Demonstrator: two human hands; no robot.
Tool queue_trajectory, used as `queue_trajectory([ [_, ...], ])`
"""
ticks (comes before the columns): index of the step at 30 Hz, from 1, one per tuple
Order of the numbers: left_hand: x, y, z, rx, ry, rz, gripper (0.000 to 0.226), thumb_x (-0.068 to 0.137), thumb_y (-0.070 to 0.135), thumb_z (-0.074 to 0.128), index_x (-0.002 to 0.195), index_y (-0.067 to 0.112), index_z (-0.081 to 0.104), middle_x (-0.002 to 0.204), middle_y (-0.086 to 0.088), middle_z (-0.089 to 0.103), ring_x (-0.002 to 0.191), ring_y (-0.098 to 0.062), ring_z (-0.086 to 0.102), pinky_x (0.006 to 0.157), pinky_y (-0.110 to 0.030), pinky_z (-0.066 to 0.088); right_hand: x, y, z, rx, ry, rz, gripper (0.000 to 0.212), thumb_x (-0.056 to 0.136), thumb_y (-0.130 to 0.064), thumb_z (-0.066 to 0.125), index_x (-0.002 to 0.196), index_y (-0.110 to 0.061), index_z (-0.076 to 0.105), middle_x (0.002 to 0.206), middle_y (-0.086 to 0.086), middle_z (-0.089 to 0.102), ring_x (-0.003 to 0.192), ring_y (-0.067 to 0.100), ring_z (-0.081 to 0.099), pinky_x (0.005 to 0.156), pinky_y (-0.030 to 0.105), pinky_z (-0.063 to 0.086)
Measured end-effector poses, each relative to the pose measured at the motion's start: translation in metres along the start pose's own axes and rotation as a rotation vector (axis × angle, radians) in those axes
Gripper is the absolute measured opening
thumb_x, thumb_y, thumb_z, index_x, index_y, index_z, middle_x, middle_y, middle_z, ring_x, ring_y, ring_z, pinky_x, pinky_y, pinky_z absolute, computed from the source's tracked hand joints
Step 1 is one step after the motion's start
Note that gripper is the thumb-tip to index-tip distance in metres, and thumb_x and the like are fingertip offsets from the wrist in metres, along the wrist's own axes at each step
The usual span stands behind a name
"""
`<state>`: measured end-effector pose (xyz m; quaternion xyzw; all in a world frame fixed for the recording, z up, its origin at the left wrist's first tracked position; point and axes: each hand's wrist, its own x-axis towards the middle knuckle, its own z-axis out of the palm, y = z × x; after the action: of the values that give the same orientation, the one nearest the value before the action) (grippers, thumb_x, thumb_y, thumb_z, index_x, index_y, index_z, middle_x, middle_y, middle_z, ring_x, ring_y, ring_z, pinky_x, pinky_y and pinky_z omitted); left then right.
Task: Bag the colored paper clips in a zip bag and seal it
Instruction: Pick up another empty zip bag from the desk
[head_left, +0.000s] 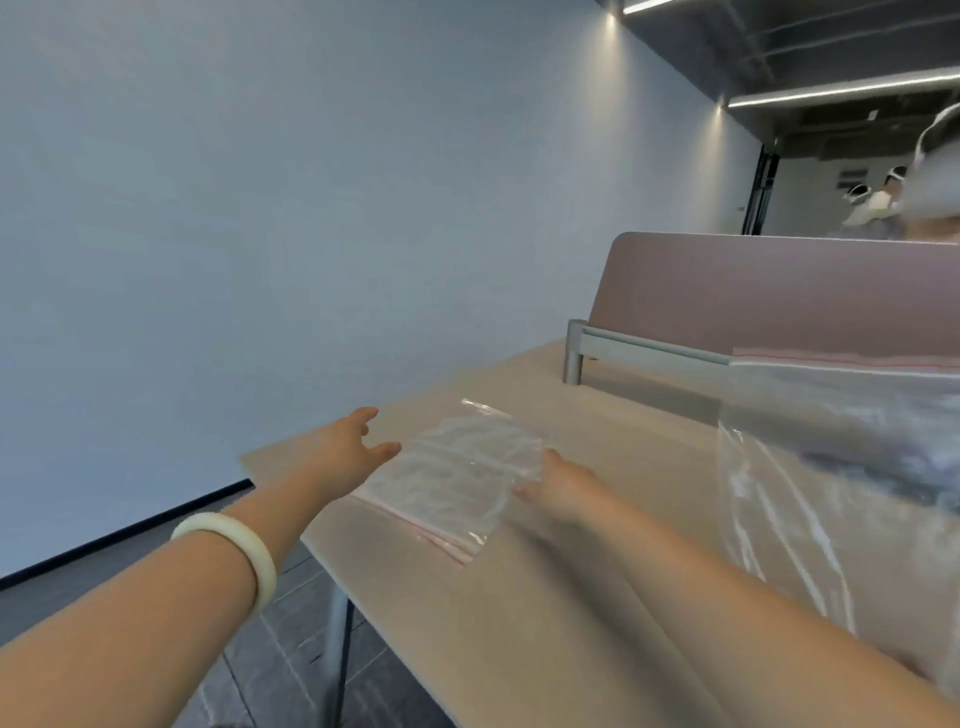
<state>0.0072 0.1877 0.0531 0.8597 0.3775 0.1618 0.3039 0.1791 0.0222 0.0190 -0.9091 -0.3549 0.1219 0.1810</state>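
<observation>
A flat stack of clear zip bags (452, 478) with pink seal strips lies near the far left corner of the beige table (545, 597). My left hand (348, 441) hovers open at the stack's left edge, fingers spread, holding nothing. My right hand (556, 480) rests at the stack's right edge with its fingertips on or under the plastic; whether it grips a bag I cannot tell. A larger clear zip bag (841, 467) with a red seal line stands at the right, its contents blurred. No paper clips are distinguishable.
A mauve desk divider (779, 296) on a grey metal bracket (574, 353) closes the table's far side. The table's left edge drops to a dark floor (291, 623). A pale wall fills the left. Other people sit behind the divider at the far right.
</observation>
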Motion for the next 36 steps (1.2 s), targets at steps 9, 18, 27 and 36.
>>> queue_trajectory([
  [9,0.113,-0.025,0.063,0.401,-0.163,-0.156,0.084,0.076,0.051,0.063,0.142,0.013,0.028,0.143,-0.014,0.041,0.134,-0.035,0.035,0.112,-0.039,0.027,0.071,-0.005,0.068,-0.070,0.216,-0.001,0.070,0.086,-0.048,0.048,0.142,-0.020,0.017,0.141,0.010,0.039,0.132,0.031,0.030,0.110,0.044,0.023],
  [18,0.117,-0.025,0.054,-0.331,-0.193,-0.372,0.024,0.078,0.007,0.069,0.069,0.006,0.047,0.053,-0.009,0.044,0.045,-0.019,0.049,0.051,-0.019,0.044,0.081,-0.015,0.062,0.671,0.316,-0.045,0.073,0.083,-0.002,0.051,0.143,-0.026,0.018,0.132,0.006,0.031,0.095,0.018,0.049,0.082,0.023,0.042],
  [27,0.064,-0.050,0.019,-0.738,-0.120,-0.163,0.074,0.079,-0.006,0.065,0.144,0.006,0.029,0.083,-0.006,0.056,0.071,-0.013,0.054,0.066,-0.019,0.052,0.050,-0.026,0.025,0.837,0.270,-0.268,0.078,0.076,0.016,0.048,0.136,-0.033,0.038,0.132,-0.017,0.032,0.094,0.014,0.063,0.079,0.023,0.049],
  [36,-0.010,-0.063,-0.091,-0.645,0.081,0.129,0.059,0.081,0.003,0.066,0.135,0.015,0.044,0.079,-0.001,0.057,0.082,-0.009,0.060,0.075,-0.014,0.042,-0.003,-0.120,0.010,0.328,0.081,-0.498,0.015,0.073,-0.012,0.070,0.071,-0.022,0.059,0.074,-0.003,0.055,0.072,0.015,0.049,0.061,0.020,0.036],
])
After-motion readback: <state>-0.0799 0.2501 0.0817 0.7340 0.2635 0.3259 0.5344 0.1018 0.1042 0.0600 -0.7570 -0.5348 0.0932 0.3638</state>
